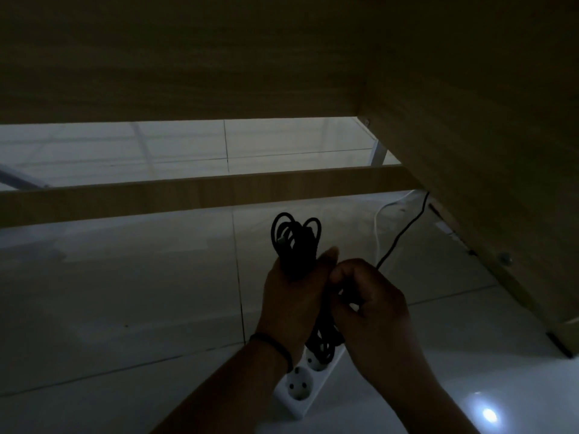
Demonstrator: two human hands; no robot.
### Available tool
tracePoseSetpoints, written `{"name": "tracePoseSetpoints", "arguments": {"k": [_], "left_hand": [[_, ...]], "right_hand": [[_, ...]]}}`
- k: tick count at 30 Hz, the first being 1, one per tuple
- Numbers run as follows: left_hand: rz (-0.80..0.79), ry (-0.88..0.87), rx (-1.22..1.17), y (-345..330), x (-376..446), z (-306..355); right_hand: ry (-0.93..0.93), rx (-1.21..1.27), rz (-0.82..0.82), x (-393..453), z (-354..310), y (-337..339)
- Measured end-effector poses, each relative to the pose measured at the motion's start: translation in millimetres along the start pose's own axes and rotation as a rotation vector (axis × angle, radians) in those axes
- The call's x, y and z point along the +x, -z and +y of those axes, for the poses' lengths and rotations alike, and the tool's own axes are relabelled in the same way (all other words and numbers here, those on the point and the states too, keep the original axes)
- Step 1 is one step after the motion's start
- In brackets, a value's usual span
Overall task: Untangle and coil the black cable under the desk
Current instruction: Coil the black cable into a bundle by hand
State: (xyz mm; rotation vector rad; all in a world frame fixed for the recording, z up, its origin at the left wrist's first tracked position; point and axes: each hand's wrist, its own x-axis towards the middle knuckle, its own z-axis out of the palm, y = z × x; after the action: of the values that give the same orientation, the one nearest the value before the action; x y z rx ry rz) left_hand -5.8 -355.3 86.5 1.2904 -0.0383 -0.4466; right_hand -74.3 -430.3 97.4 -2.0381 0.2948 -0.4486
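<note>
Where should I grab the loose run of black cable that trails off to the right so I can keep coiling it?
Take the loose run just beyond the right hand, coming from above. There it lifts off the tiled floor and stands clear of the white cable. Farther back it slips under the desk panel. The left hand keeps the coil.

1. The single head camera is looking forward and down from beneath the wooden desk point(219, 57), toward the tiled floor point(125, 292).
2. It is sitting close to the person's hands, which are filling the lower centre.
3. No second view is sharing the scene.
</note>
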Motion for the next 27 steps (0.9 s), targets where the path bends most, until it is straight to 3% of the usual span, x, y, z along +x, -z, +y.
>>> {"name": "tracePoseSetpoints", "arguments": {"k": [3, 7, 11, 13, 15, 18, 22, 27], "left_hand": [[0.018, -0.003, 0.018, -2, 0, 3], [0.088, 0.013, -0.089, -3, 1, 4], [0.078, 0.085, -0.287, -2, 3, 7], [0.056, 0.116, -0.337, -3, 1, 8], [0.045, 0.135, -0.369, -5, -1, 8], [-0.003, 0.198, -0.443, -7, -6, 9], [-0.058, 0.270, -0.554, -8, -14, 7], [-0.023, 0.258, -0.573, -11, -19, 13]], "right_hand": [[-0.020, 0.066, 0.045, 0, -3, 4], [-0.036, 0.132, -0.035, 1, -2, 7], [0.021, -0.054, -0.260, 1, 9, 10], [0.148, -0.268, -0.344, 2, 14, 7], [0.286, -0.439, -0.267, 5, 24, 1], [0.262, -0.541, -0.165, 8, 31, -2], [0.342, -0.882, -0.006, 12, 27, 5], [0.424, -0.905, 0.057, 17, 23, 9]]}}
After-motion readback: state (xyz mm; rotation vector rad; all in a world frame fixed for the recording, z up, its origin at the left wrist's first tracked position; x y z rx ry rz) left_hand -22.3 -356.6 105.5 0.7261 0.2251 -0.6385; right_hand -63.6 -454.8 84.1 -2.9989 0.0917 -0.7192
